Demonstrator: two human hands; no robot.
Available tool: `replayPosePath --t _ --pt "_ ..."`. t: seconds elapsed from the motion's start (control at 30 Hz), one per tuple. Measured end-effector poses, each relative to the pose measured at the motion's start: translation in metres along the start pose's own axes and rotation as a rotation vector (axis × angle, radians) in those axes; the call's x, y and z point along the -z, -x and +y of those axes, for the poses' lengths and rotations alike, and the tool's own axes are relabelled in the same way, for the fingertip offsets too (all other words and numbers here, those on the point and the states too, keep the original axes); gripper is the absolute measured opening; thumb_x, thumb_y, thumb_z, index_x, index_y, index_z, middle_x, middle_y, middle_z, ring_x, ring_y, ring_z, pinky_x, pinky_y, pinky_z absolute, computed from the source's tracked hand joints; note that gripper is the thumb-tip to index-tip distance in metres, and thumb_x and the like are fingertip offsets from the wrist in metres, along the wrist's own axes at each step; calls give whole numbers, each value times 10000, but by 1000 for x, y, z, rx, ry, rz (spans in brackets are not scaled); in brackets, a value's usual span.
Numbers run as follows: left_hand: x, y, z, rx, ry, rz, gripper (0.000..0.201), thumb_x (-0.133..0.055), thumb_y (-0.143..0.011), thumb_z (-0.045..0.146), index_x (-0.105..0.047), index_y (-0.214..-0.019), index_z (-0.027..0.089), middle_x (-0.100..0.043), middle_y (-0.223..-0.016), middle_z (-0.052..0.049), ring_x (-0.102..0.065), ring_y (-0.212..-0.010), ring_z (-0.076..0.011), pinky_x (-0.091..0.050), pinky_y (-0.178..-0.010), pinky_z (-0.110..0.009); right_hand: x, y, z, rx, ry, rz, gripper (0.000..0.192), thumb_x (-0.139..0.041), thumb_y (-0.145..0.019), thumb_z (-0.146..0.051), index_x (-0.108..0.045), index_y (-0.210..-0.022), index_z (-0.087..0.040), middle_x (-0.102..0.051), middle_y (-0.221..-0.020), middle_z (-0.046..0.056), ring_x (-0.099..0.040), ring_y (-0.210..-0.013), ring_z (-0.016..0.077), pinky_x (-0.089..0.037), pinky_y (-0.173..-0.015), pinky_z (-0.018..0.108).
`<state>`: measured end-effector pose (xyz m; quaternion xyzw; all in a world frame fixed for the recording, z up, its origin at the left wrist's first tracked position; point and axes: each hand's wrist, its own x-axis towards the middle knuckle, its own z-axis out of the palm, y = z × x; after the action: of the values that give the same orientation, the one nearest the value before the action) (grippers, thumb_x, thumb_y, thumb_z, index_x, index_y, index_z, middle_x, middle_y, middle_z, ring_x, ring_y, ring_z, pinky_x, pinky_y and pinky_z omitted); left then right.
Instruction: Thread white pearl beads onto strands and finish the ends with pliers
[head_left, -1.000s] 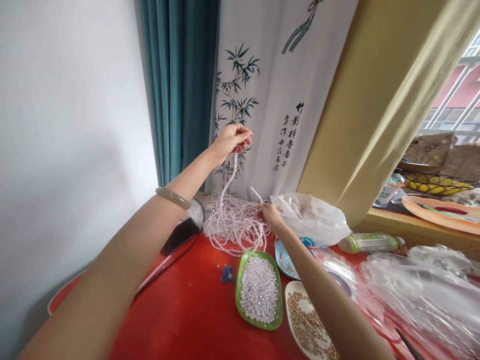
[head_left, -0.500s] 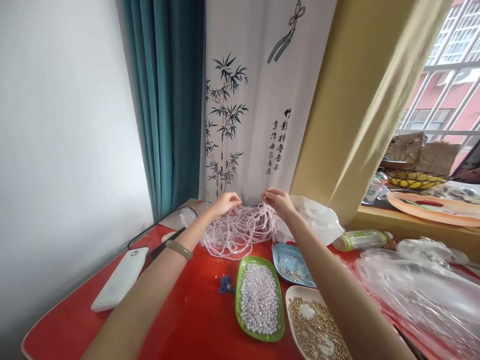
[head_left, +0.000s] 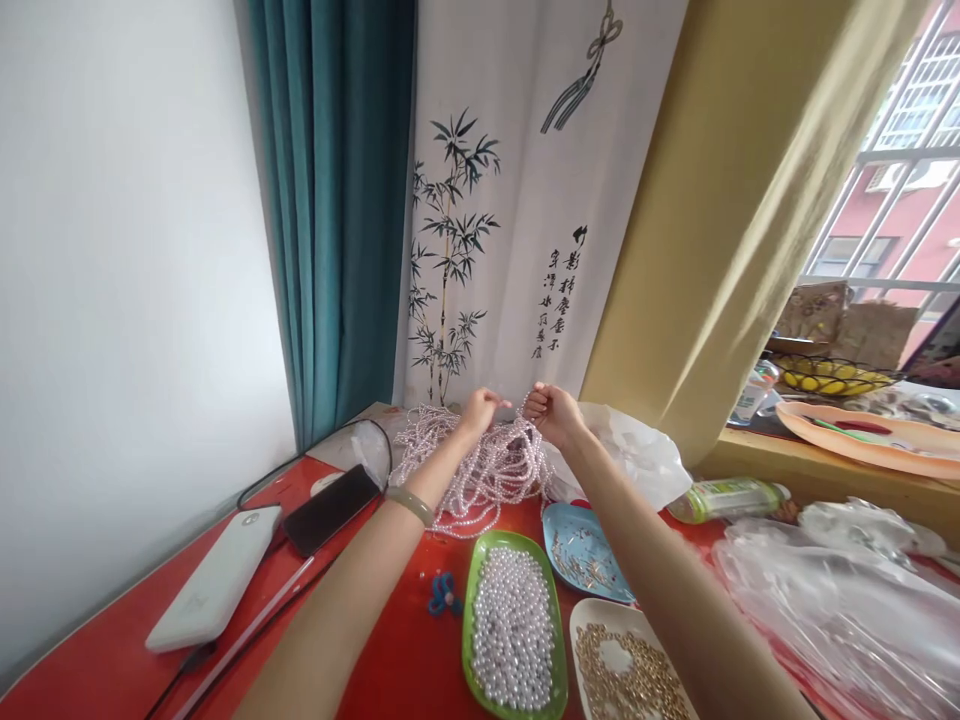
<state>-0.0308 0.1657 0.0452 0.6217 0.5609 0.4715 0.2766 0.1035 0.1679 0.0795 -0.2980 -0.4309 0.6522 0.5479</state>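
Note:
A tangled heap of pale pink bead strands lies at the back of the red table. Above it, my right hand is closed around a bead strand, a short stretch of which shows beside the fingers. My left hand, with a bangle on the wrist, is just to the left, over the heap. Its fingers are pinched and point toward my right hand; what lies between the fingertips is too small to make out. Loose pearly beads fill a green tray in front of the heap.
Right of the green tray are a blue dish of small metal pieces and a white tray of gold beads. Phones and cables lie left. A blue ornament, plastic bags and a bottle are also around.
My left hand has moved right, closer to my right hand. The right fingers have curled into a fist around the strand. The camera view has shifted slightly, uncovering the dark phone.

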Motion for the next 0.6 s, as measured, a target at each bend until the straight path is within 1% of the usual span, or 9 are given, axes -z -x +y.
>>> replayPosePath --t 0.1,0.17,0.23,0.3,0.37,0.43,0.53,0.6 --pt "-23 0 1 -16 0 18 66 -408 -800 179 -463 -771 158 -532 -614 -10 -453 -486 -114 -350 -506 -230 -2 -4 3 11 22 -3 151 -384 -690 -77 -333 -604 -190 -206 -445 -75 -210 -359 63 -208 -359 168" --pt "-30 0 -3 -37 -17 44 61 -422 -792 180 -448 -738 169 -522 -629 -20 -475 -569 -136 -341 -550 -241 -1 -7 3 20 43 7 165 -381 -695 -81 -310 -598 -194 -194 -442 -77 -197 -357 64 -205 -359 167" --pt "-29 1 -9 -63 -35 61 60 -424 -801 209 -440 -750 181 -516 -648 -20 -477 -622 -153 -328 -584 -251 2 -9 4 29 72 19 178 -371 -696 -82 -287 -592 -199 -173 -437 -82 -175 -356 66 -199 -356 167" --pt "-25 3 -14 -125 -55 46 77 -414 -819 255 -438 -781 193 -512 -664 -8 -470 -631 -155 -317 -598 -255 6 -11 6 39 109 32 181 -360 -692 -81 -274 -592 -203 -153 -433 -87 -156 -357 68 -191 -352 168" --pt "-20 3 -20 -214 -58 0 105 -391 -836 288 -434 -796 202 -505 -675 9 -459 -623 -144 -312 -602 -248 11 -12 9 47 158 46 174 -355 -691 -90 -273 -591 -207 -138 -428 -92 -137 -360 69 -178 -347 172" --pt "-16 2 -26 -273 -24 -62 119 -381 -842 290 -431 -782 200 -490 -675 23 -446 -621 -129 -313 -604 -235 16 -12 14 50 225 55 159 -372 -696 -122 -292 -588 -207 -131 -423 -99 -116 -363 65 -151 -339 180" --pt "-13 -5 -38 -270 89 -135 120 -422 -820 272 -436 -742 182 -471 -678 30 -435 -642 -112 -323 -623 -219 23 -9 21 43 368 52 145 -481 -681 -200 -375 -582 -191 -169 -411 -104 -118 -368 48 -107 -337 190" --pt "-11 -11 -46 -257 163 -147 113 -451 -801 251 -446 -724 169 -469 -684 28 -437 -665 -108 -332 -651 -216 26 -4 25 37 487 33 156 -587 -613 -213 -444 -572 -166 -254 -402 -94 -173 -373 35 -103 -342 190"
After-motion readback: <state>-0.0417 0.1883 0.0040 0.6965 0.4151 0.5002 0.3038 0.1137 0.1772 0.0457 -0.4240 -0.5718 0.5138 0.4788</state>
